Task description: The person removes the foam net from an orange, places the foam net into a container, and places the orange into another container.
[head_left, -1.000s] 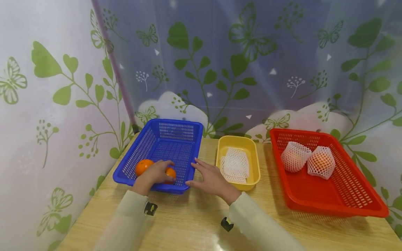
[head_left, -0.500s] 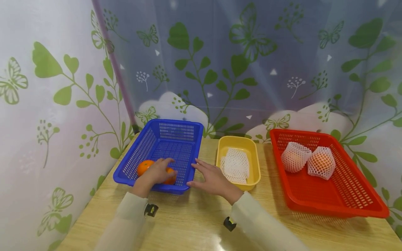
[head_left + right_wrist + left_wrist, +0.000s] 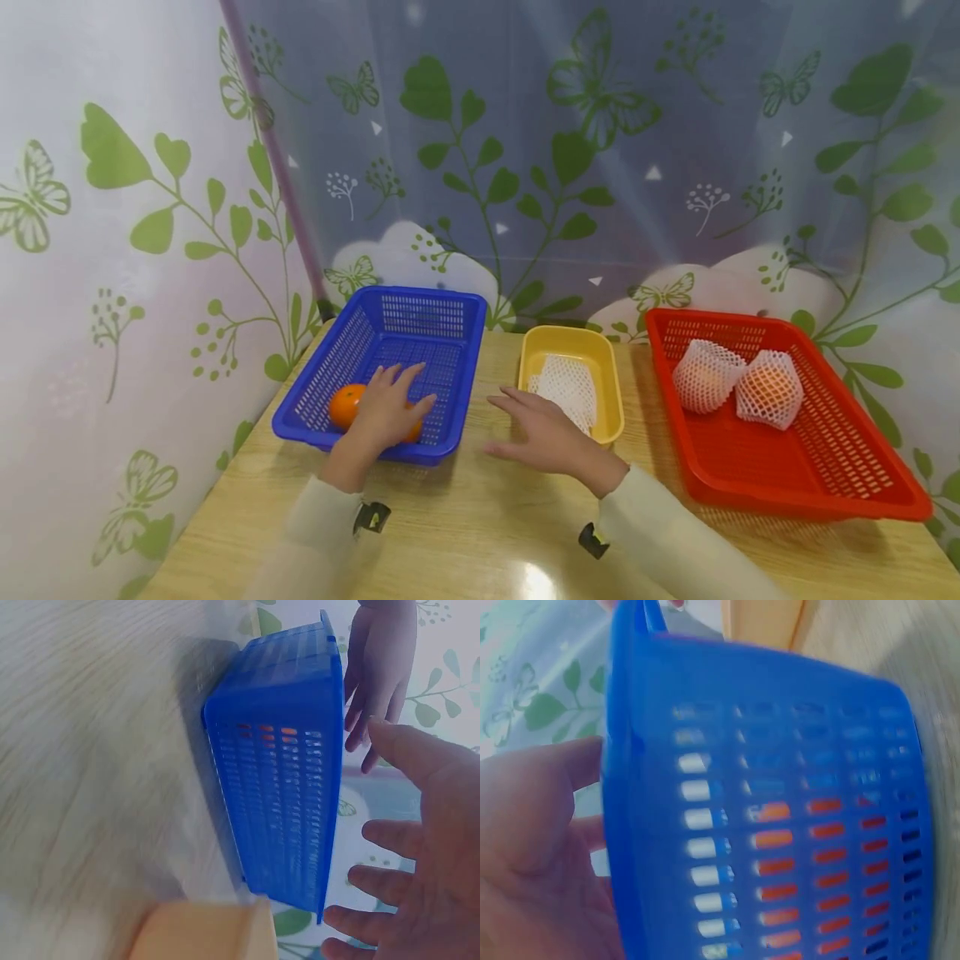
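Note:
Two oranges lie at the near end of the blue basket [image 3: 420, 342]. The left orange [image 3: 346, 405] shows well, while my hand mostly covers the right orange [image 3: 415, 431]. My left hand [image 3: 384, 411] hovers over them with its fingers spread and holds nothing. In the left wrist view that hand [image 3: 532, 840] is above the basket's rim, and orange colour shows through the slots. My right hand [image 3: 555, 437] is in the air by the near left edge of the yellow container [image 3: 570, 339], fingers extended, nothing in it. White foam nets [image 3: 568, 390] lie inside that container.
On the right stands a red basket [image 3: 750, 475]. It holds two fruits in white foam nets, a left one [image 3: 705, 375] and a right one [image 3: 768, 389]. The wooden table [image 3: 465, 533] meets a patterned curtain [image 3: 525, 192] behind the containers.
My left hand has risen off the oranges and its fingers have spread. My right hand has left the blue basket's right rim and moved right, toward the yellow container.

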Demonstrator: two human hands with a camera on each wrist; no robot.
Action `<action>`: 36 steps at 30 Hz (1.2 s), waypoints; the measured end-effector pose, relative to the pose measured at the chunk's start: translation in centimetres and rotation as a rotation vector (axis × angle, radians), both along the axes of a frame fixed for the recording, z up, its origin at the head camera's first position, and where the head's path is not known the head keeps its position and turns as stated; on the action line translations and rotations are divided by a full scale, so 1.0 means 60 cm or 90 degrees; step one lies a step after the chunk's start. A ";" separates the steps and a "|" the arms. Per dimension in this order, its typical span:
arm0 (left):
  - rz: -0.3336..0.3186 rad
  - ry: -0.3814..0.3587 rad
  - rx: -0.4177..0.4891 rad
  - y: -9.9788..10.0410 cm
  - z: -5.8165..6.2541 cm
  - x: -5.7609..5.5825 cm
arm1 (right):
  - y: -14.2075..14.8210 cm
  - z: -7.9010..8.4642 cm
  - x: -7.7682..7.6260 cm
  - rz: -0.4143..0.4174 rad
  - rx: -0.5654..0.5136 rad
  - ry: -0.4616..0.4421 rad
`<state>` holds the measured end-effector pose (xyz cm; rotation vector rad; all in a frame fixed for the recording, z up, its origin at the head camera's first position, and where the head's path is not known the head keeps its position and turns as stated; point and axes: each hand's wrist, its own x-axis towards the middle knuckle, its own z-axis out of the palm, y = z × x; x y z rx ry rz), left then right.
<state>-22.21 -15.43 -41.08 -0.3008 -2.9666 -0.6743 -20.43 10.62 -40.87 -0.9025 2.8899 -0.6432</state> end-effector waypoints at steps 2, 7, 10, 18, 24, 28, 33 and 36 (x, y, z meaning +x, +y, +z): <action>0.002 0.020 0.006 0.009 0.004 0.005 | 0.016 0.005 0.004 -0.002 -0.006 -0.003; -0.007 0.039 0.053 0.033 0.016 0.025 | 0.056 0.014 0.011 -0.009 -0.023 0.004; -0.029 0.040 0.066 0.050 0.020 0.037 | 0.085 0.021 0.013 -0.008 -0.031 0.019; -0.114 0.048 0.081 0.115 0.010 0.058 | 0.166 0.063 -0.002 -0.030 0.000 0.060; -0.167 0.058 0.089 0.162 0.002 0.070 | 0.210 0.085 -0.004 -0.055 0.001 0.035; -0.190 0.053 0.094 0.189 -0.001 0.075 | 0.242 0.094 -0.003 -0.080 0.000 0.021; -0.214 0.032 0.088 0.223 -0.003 0.082 | 0.285 0.102 -0.009 -0.133 0.018 -0.009; -0.234 0.027 0.086 0.242 -0.004 0.086 | 0.311 0.106 -0.020 -0.164 0.016 -0.023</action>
